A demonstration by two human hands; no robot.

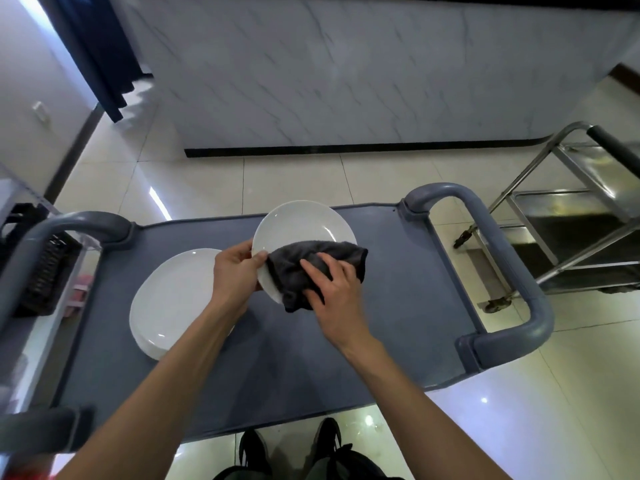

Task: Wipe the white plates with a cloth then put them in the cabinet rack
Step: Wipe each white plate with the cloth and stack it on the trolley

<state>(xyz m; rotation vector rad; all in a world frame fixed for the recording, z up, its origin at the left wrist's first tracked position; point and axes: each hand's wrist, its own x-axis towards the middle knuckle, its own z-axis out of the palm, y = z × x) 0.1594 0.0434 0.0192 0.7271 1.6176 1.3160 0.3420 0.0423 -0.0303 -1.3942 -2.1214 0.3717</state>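
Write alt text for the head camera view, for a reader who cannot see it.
A person's left hand grips a tilted white plate by its rim while the right hand presses a dark grey cloth against it, above a grey cart. A stack of white plates sits on the cart to the left.

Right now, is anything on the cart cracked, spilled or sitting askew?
Nothing stands out. The left hand holds the tilted white plate by its rim while the right hand presses the dark cloth on it. The stacked plates lie flat on the cart top; no chips or spills show.
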